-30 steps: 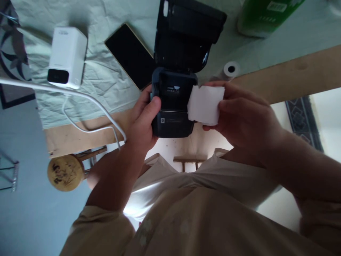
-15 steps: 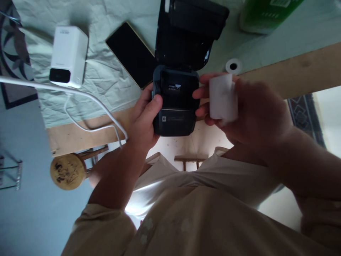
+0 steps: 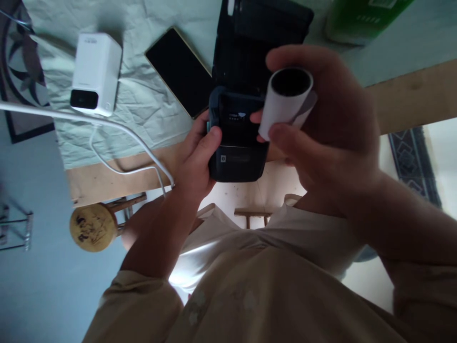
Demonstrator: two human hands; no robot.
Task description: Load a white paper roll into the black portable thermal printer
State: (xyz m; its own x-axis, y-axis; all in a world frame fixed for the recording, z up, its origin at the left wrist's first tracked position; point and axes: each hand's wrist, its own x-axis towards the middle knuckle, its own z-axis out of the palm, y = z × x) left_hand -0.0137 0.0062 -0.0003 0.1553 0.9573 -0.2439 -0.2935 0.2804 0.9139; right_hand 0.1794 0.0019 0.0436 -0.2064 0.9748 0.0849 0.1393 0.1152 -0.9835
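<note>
The roll point(image 3: 283, 102), gripped in the right hand point(image 3: 321, 128) with its open end up, is over the right side of the printer point(image 3: 237, 164), which the left hand point(image 3: 200, 162) clasps, lid point(image 3: 259, 43) open, beside the phone point(image 3: 180, 71), with the power bank point(image 3: 94, 71) and cable point(image 3: 137, 138) farther left.

On the surface point(image 3: 85, 183), we see a white power bank point(image 3: 94, 69) at ten o'clock, a dark phone point(image 3: 180, 71) at eleven and a green container point(image 3: 364, 21) (partly cropped) between one and two; our round stool point(image 3: 93, 227) sits at eight.
</note>
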